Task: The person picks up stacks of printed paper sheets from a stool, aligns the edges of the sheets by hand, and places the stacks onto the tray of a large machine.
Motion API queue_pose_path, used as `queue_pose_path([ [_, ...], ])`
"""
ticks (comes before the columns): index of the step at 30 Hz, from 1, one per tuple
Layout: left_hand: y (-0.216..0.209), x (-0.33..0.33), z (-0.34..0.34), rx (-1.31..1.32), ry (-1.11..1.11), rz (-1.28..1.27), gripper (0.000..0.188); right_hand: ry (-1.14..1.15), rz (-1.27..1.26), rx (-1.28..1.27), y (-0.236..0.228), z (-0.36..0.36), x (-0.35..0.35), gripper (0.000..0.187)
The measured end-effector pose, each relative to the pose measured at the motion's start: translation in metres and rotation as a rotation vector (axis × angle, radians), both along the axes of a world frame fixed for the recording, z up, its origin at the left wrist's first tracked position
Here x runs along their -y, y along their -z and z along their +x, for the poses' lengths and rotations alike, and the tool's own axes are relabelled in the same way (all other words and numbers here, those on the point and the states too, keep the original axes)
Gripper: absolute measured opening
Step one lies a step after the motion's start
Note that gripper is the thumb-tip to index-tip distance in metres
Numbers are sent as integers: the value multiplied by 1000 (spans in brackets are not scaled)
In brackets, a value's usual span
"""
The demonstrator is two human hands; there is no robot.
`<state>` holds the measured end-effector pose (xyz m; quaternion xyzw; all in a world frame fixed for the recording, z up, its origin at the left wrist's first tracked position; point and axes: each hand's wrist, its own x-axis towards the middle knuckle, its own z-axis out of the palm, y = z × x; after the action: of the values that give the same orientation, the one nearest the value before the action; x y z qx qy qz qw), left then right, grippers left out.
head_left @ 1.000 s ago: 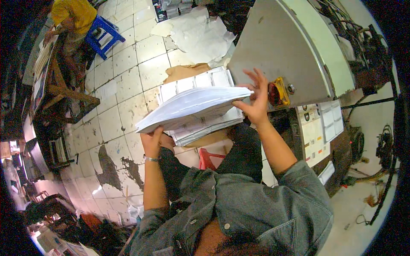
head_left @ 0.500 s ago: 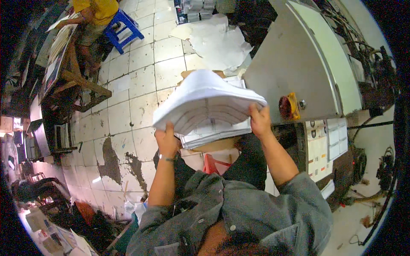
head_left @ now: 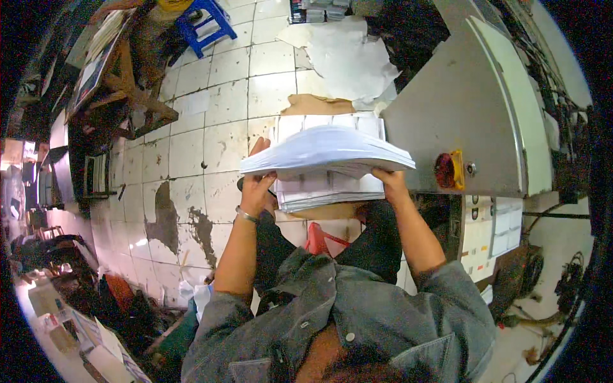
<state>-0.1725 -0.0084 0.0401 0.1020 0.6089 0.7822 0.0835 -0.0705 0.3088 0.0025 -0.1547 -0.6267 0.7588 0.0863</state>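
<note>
Between my two hands I hold a thick stack of white paper sheets (head_left: 329, 148), bowed upward in the middle. My left hand (head_left: 258, 185) grips its left end, the fingers showing behind the far edge and the thumb at the near edge. At the right end, my right hand (head_left: 393, 182) is closed on the stack's near corner; its fingers are partly hidden beneath. Below the held sheets lies another pile of paper (head_left: 306, 202) with printed lines, partly covered by them. Brown paper (head_left: 319, 104) sticks out past the pile's far side.
A grey metal cabinet (head_left: 447, 108) with a red and yellow knob (head_left: 449, 170) stands close on my right. A red stool (head_left: 317, 239) shows between my legs. At the far left are a wooden table frame (head_left: 131, 89) and a blue stool (head_left: 207, 29). White sheeting (head_left: 351, 57) lies on the tiled floor.
The held stack has flattened from a strong arch to a shallow bow and tilted. My left hand has shifted its hold, its fingers now reaching over the far side. The view has shifted slightly.
</note>
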Motion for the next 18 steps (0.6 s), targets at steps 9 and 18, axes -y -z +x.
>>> queue_pose_path([
  [9, 38, 11, -17, 79, -14, -235, 37, 68, -1, -1, 23, -19, -6, 52],
  [18, 28, -3, -11, 62, -53, -78, 48, 167, -118, -8, 37, -20, -5, 64],
])
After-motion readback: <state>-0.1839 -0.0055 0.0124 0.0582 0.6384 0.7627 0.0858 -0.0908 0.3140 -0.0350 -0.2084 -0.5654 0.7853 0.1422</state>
